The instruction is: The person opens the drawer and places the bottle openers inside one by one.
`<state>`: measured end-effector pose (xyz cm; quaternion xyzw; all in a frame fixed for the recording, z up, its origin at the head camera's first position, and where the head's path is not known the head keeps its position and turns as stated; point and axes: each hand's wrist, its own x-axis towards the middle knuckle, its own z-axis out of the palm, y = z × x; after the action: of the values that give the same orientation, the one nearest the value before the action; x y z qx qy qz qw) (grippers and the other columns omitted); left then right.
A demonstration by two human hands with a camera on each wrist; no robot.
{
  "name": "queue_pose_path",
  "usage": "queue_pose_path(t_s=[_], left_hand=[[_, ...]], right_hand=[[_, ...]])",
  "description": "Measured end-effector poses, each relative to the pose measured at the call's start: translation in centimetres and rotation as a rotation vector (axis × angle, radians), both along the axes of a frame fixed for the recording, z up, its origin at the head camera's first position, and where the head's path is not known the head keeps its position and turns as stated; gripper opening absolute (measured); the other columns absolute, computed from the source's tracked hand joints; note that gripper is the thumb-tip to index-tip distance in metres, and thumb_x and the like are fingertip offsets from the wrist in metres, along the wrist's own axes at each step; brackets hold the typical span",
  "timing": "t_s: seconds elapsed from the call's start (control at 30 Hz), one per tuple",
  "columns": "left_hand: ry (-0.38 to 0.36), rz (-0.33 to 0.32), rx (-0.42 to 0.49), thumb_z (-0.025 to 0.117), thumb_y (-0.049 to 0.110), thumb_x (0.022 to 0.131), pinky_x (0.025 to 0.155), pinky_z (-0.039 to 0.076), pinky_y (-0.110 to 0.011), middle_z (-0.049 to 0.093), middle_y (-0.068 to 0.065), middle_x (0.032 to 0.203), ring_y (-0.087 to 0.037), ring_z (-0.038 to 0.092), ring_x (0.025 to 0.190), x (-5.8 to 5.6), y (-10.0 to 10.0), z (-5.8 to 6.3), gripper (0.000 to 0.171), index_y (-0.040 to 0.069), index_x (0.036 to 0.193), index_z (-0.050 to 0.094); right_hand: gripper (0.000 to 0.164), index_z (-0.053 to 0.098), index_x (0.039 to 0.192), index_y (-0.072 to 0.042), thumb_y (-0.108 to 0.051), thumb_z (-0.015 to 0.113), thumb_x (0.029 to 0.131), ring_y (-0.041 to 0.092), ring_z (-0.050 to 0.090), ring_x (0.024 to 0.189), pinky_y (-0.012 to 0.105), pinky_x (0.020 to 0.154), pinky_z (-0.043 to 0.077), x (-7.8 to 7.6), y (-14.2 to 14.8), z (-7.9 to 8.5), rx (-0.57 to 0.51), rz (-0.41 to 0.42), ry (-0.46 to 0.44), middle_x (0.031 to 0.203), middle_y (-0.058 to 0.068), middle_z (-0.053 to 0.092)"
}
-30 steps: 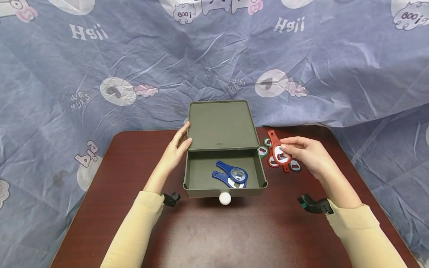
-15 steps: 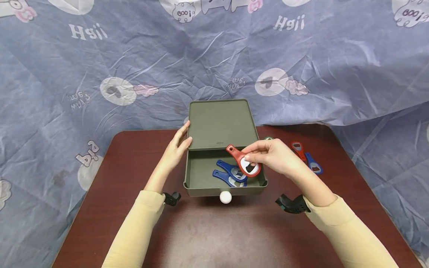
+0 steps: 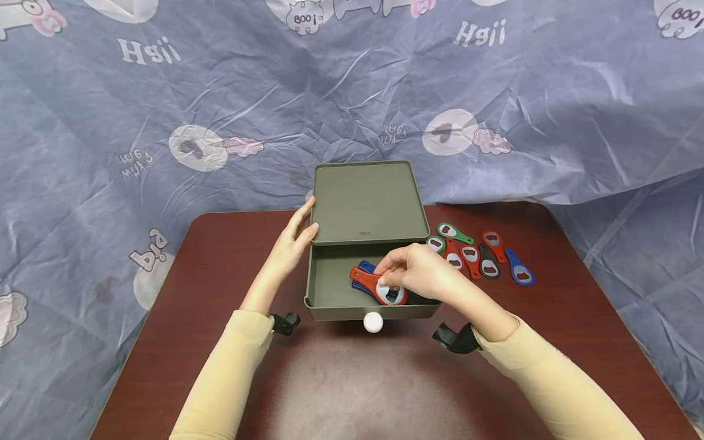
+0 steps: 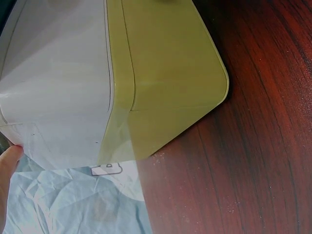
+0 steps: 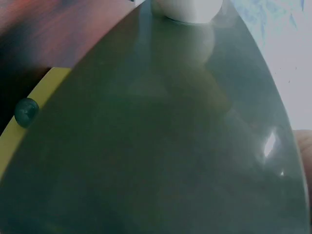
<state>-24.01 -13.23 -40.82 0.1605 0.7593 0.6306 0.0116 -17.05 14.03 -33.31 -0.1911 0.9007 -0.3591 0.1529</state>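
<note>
at far left, behind everything, pale blue printed cloth, with dark red-brown table below. then a cream left sleeve and, at its cuff, a small black device. above these, left hand with relaxed, nearly straight fingers, touching the left side of an olive box, gripping nothing. at the centre, below the box top, pulled-out drawer with round white knob on its front. inside, blue openers, mostly covered. over them, within the drawer, red bottle opener, head toward the right, pinched between thumb and fingers of right hand; too close to the blue ones to tell whether touching. farther right, on the table beside the box, green openers, loose red openers, dark opener, then single blue opener at the outer end.
</note>
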Motion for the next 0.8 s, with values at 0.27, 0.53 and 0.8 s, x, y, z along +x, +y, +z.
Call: queue_pose_path(t_s=[0.27,0.53,0.8], left_hand=[[-0.01,0.013,-0.03,0.046,0.025,0.105,0.113,0.034,-0.055,0.024,-0.001,0.164,-0.023,0.025,0.15,0.0,0.0,0.1,0.056,0.027,0.157,0.026],[-0.024,0.016,-0.034,0.047,0.025,0.105,0.11,0.036,-0.057,0.023,-0.001,0.164,-0.024,0.026,0.149,0.1,0.0,0.2,0.057,0.028,0.157,0.025],[-0.019,0.012,-0.031,0.045,0.022,0.105,0.112,0.033,-0.059,0.023,-0.004,0.164,-0.026,0.026,0.149,0.3,0.1,0.3,0.057,0.025,0.158,0.025]], right_hand=[[0.004,0.074,0.087,-0.013,-0.013,0.076,0.084,0.005,0.062,0.069,0.026,0.067,0.051,0.5,-0.7,-0.6,0.112,0.028,0.096,0.077,-0.007,0.072],[0.003,0.076,0.086,-0.012,-0.011,0.078,0.082,0.007,0.058,0.071,0.024,0.065,0.047,0.9,-1.0,-1.0,0.147,0.032,0.233,0.083,-0.004,0.067],[0.008,0.076,0.092,-0.013,-0.015,0.077,0.084,0.006,0.059,0.071,0.024,0.066,0.048,1.1,0.0,-0.4,0.028,-0.01,0.225,0.083,-0.006,0.069]])
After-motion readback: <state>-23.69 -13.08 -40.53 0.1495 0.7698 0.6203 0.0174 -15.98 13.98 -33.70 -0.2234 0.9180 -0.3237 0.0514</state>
